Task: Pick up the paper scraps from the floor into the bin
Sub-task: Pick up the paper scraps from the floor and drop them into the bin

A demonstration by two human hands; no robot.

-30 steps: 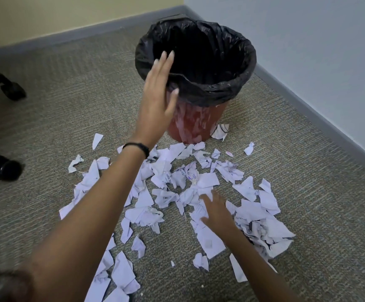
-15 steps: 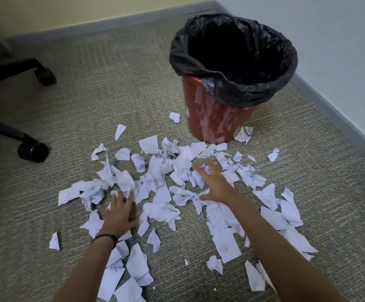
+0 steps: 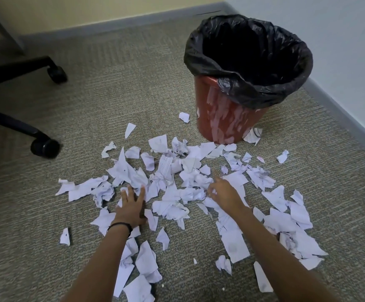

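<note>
Several white paper scraps (image 3: 173, 186) lie scattered over the carpet in the middle and lower part of the view. A red bin (image 3: 220, 118) lined with a black bag (image 3: 249, 55) stands upright at the upper right, its mouth open. My left hand (image 3: 131, 205), with a black band on the wrist, lies flat on the scraps with fingers spread. My right hand (image 3: 223, 192) is down among the scraps to the right, its fingers curling into the paper at the centre of the pile.
Black office chair legs with castors (image 3: 44, 147) reach in from the left. A grey skirting board (image 3: 340, 110) and pale walls close off the corner behind and to the right of the bin. Bare carpet (image 3: 112, 88) lies between chair and bin.
My left hand came down from the bin's rim to the floor and now presses on the scraps. My right hand slid forward into the pile. The view shifted, so the bin sits further right.
</note>
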